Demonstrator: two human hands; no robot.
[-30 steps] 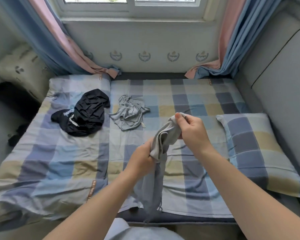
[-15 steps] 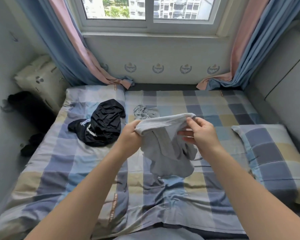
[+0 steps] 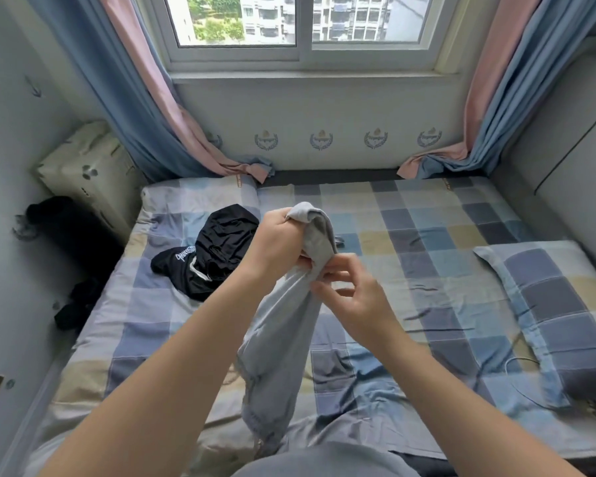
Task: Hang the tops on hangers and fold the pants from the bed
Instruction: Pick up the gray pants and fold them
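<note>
A light grey garment (image 3: 279,339) hangs in front of me over the checked bed (image 3: 410,242). My left hand (image 3: 276,242) grips its bunched top end up high. Just below and to the right, my right hand (image 3: 348,297) pinches the fabric between thumb and fingers. The cloth falls in a long bundle toward the bed's near edge. A black garment (image 3: 214,249) with white lettering lies crumpled on the bed to the left. Only a small dark bit of another garment (image 3: 340,240) shows behind the grey cloth.
A checked pillow (image 3: 551,311) lies at the right of the bed. A patterned cushion (image 3: 83,166) leans in the far left corner, with dark items (image 3: 73,304) on the floor beside the bed. Curtains (image 3: 145,108) frame the window; a grey padded wall (image 3: 565,139) stands right.
The grey garment was stretched wide between both hands; now my left hand has risen with its top and my right hand has come in close below, so the cloth hangs long and narrow.
</note>
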